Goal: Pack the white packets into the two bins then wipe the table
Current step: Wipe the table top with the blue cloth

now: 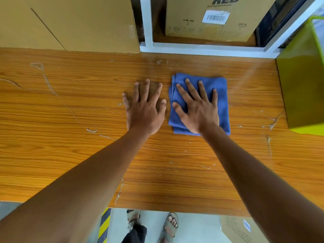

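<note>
A folded blue cloth (221, 95) lies flat on the wooden table (70, 137), right of centre. My right hand (198, 109) presses down on the cloth with straight, spread fingers. My left hand (145, 107) rests flat on the bare wood just left of the cloth, fingers spread, holding nothing. A yellow-green bin (303, 88) stands at the table's right edge; its inside is hidden. No white packets are visible.
Cardboard boxes (78, 23) stand behind the table at the back left, and another box (210, 23) sits inside a white metal frame (201, 48). The tabletop shows pale scratches. Below the front edge are my sandalled feet (171, 227) and another carton (242, 228).
</note>
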Demonstrator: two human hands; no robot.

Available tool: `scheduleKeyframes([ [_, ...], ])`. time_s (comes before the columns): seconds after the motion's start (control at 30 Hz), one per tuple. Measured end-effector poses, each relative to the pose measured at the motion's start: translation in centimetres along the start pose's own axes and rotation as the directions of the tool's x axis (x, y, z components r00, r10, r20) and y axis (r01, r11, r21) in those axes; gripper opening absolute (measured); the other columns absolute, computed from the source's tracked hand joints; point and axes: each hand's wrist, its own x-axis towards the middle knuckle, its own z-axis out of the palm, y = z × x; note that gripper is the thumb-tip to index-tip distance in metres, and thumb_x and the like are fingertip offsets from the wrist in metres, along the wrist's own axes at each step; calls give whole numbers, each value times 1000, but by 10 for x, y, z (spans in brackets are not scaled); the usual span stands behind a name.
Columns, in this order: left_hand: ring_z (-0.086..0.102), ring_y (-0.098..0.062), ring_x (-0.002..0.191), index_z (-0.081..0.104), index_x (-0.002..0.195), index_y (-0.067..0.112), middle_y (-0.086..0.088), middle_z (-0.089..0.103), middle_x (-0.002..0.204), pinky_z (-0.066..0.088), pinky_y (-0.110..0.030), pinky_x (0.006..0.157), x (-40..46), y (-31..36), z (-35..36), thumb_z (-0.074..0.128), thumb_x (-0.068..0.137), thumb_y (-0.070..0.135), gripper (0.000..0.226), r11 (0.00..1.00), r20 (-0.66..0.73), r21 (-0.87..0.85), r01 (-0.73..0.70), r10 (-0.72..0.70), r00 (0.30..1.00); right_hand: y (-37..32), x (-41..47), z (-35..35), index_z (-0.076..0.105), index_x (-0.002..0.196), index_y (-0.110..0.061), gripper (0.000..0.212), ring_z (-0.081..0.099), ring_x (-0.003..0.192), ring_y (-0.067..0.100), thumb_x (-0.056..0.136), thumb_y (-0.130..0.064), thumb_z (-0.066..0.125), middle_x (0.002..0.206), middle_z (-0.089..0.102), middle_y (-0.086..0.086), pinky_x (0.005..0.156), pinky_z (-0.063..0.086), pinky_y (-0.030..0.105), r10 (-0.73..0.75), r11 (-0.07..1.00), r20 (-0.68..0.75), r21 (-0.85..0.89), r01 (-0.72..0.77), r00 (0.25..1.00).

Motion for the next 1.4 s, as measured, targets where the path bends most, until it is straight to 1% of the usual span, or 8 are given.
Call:
scheduleKeyframes([
  [0.2, -2, -30, 164, 9, 167, 46, 3, 2, 178, 1, -70, 125, 1, -1, 2, 12, 107, 60, 61, 1000, -33, -14, -6, 6, 999, 12, 99, -15, 3, 166, -45, 77, -3, 163, 26, 98, -80, 8, 176, 0, -13, 125, 0, 68, -44, 998, 41, -39, 46, 998],
  [0.47, -9, -28, 164, 2, 166, 48, 6, -6, 178, 0, -70, 125, 0, -2, 2, 12, 108, 59, 60, 1000, -15, -16, -9, 9, 1000, 9, 31, -7, -3, 166, -46, 78, -9, 163, 23, 98, -82, 5, 175, -7, -16, 126, -4, 65, -136, 989, 69, -45, 139, 988],
  [0.8, -2, -31, 164, 8, 167, 45, 2, 1, 178, 4, -71, 124, 3, -1, 1, 16, 107, 61, 62, 1000, -28, 11, -4, 4, 1000, 10, 125, -18, 1, 165, -50, 71, 0, 163, 21, 101, -78, 11, 175, -1, -20, 126, 1, 67, -310, 947, 77, -67, 315, 948],
  [0.87, -3, -30, 164, 7, 166, 46, 3, 1, 178, 4, -70, 125, 3, -1, 1, 14, 107, 61, 61, 1000, -25, 4, -3, 3, 1000, 14, 121, -18, 2, 165, -50, 71, 0, 163, 21, 100, -78, 10, 175, 0, -19, 127, 0, 65, -247, 966, 63, -62, 251, 967],
  [1.03, -9, -28, 164, 0, 166, 48, 6, -5, 178, 1, -69, 125, 1, -1, 1, 9, 107, 62, 62, 1000, -1, -2, 2, -2, 1000, 42, 74, -14, 1, 166, -45, 77, -4, 163, 26, 98, -81, 5, 176, -2, -14, 126, -1, 66, 156, 988, -14, 16, -156, 988],
  [1.13, -10, -28, 163, -1, 166, 47, 6, -7, 178, 1, -70, 125, 0, 0, -1, 8, 107, 61, 62, 1000, -1, -6, 5, -5, 1000, 40, 61, -15, -4, 167, -43, 80, -9, 163, 30, 97, -82, 4, 176, -6, -11, 124, -3, 70, 205, 979, 13, 18, -205, 979],
  [1.3, -8, -29, 163, -1, 166, 47, 5, -6, 178, 2, -70, 125, 1, -1, 2, 10, 107, 60, 62, 1000, -11, -3, 2, -2, 1000, 3, 85, -9, -3, 166, -43, 82, -7, 163, 30, 96, -84, 3, 176, -7, -12, 124, -2, 71, -85, 995, 39, -52, 87, 996],
  [1.4, -7, -29, 164, -1, 167, 46, 5, -6, 178, 1, -70, 125, 2, 0, 2, 12, 107, 60, 62, 1000, -19, 3, 2, -2, 1000, 0, 108, -12, 1, 166, -45, 78, -5, 163, 26, 97, -81, 5, 176, -3, -15, 125, -2, 68, -154, 987, 56, -33, 156, 986],
])
